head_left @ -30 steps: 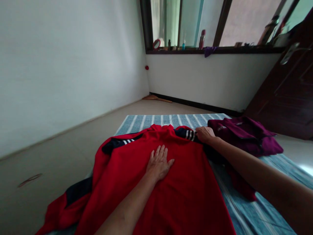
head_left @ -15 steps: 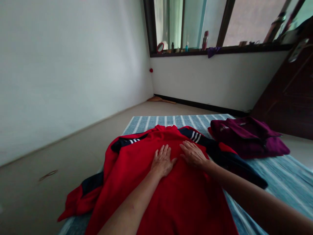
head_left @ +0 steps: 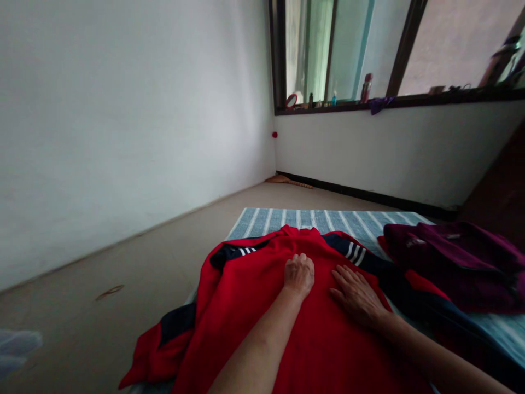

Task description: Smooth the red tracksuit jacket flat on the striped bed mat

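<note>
Here we are, close in: the red track top (head_left: 318, 328) lies spread beneath the left grip (head_left: 299, 274) and the right grip (head_left: 357, 295), and here's the danger: cloth caught under those curled left fingers could ruck up on a push or drag. Out to the left grip's near left, the red-and-navy sleeve (head_left: 164, 342) reaches the edge of the striped blue cover (head_left: 283, 219); a tug there could send it slipping over, pulling the shoulder askew. And a wide rightward sweep of the right grip could nudge the folded maroon garment (head_left: 455, 262).

Now the grips! Left one: drawn in, knuckles up, resting on the red fabric; whether there's a pinch of it inside, I can't tell, fingertips hidden. Right one: wide, flat, fingers spread forward, palm down on the top, clutching nothing, just short of the white shoulder stripes (head_left: 355, 254).

Ahead of the left grip comes the collar (head_left: 301, 232), then bare cover, and far beyond, up on the window sill (head_left: 344, 107), a round mirror (head_left: 291, 100) and a pink bottle (head_left: 366, 87).
</note>
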Tool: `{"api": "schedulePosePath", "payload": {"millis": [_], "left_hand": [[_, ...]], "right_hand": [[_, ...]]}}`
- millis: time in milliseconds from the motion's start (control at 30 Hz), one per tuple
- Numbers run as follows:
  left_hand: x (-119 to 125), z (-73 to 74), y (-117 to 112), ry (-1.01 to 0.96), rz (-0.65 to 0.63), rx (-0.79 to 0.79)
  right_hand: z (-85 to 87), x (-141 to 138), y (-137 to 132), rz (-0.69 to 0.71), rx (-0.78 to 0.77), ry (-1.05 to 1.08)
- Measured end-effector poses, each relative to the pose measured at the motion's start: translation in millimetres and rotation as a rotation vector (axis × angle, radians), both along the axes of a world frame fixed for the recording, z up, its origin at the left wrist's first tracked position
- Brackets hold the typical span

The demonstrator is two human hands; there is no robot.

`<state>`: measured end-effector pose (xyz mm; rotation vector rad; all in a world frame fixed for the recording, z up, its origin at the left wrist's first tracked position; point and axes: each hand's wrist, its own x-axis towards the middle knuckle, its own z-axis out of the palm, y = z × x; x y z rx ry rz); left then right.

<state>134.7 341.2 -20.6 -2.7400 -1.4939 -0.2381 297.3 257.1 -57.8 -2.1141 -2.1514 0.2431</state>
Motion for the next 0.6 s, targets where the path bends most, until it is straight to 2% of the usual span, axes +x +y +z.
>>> {"api": "schedulePosePath", "payload": {"millis": [67, 167, 267, 367, 467, 600], "left_hand": [[4.1, -4.8, 3.5, -0.016, 0.011, 0.023], [6.0, -11.9, 5.3, -0.034, 0.037, 0.045], [5.2, -16.4, 6.3, -0.054, 0.071, 0.065], [3.3, -21.2, 7.5, -0.066, 0.067, 0.083], [0.2, -28.2, 9.1, -0.079, 0.042, 0.091], [-2.6, -38.2, 12.2, -0.095, 0.022, 0.066]], "right_hand": [[9.2, 2.1, 4.4, 0.012, 0.036, 0.006], [39.7, 6.3, 28.1, -0.015, 0.118, 0.033], [75.2, 4.9, 76.7, -0.052, 0.207, 0.017], [96.1, -7.1, 136.1, -0.013, 0.195, -0.003], [96.4, -23.3, 183.1, 0.081, 0.056, -0.032], [80.8, -33.2, 208.7, 0.205, -0.189, -0.088]]}}
